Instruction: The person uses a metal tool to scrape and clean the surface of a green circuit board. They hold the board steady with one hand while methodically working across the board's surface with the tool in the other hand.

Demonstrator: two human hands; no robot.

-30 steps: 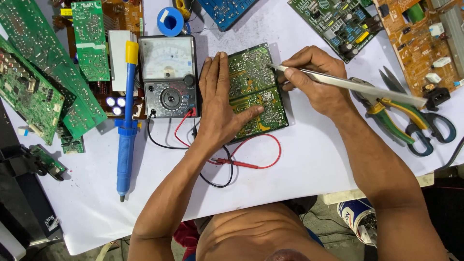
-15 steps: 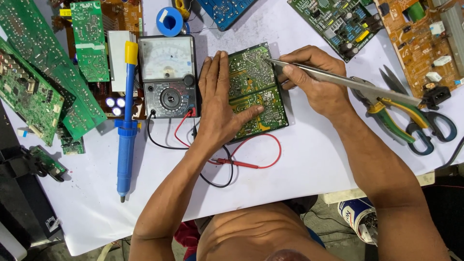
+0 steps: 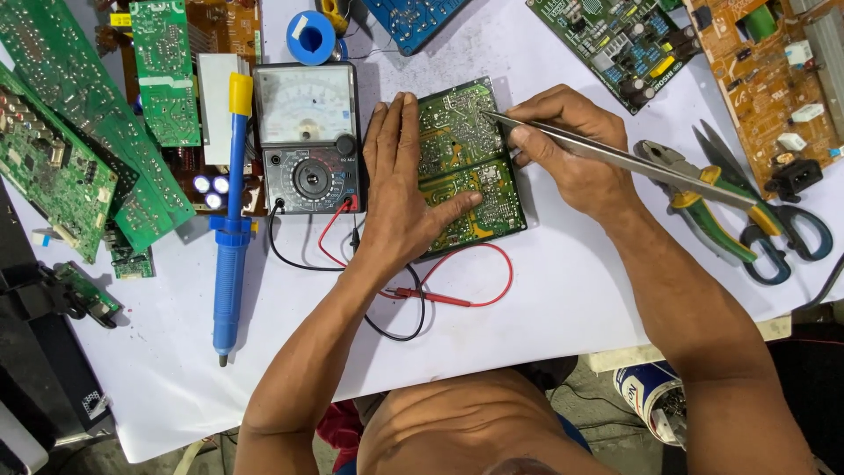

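Green circuit board [image 3: 470,163] is lying solder side up at center frame on the white table sheet [image 3: 563,299]. Left hand [image 3: 400,189] is pressing flat on the board's left edge, fingers straight and spread open, thumb angling across the lower half, gripping nothing. Right hand [image 3: 563,145] is pinching long metal tweezers [image 3: 615,158], fingers closed round the shaft, tip touching the board's upper middle.

Edges: board's left side is sitting just beside the analog multimeter [image 3: 308,141], so hardly any room there. Red and black probe leads [image 3: 440,295] are looping just below the board's bottom edge. Blue desoldering pump [image 3: 230,229] is lying upright-wise left of the meter. Pliers with green-yellow handles [image 3: 703,198] and scissors [image 3: 774,229] are sitting right of center, under the tweezers' tail end. Spare boards are crowding the upper left [image 3: 79,132] and upper right [image 3: 774,70] corners. Blue solder spool [image 3: 310,37] at top center. Open sheet is showing below the board and at lower left; sheet's front edge is running along the bottom near the person's torso.

Versus earlier: tweezer tip is sitting further left onto the board than a second ago, when it was at the right edge. Left hand is staying put.
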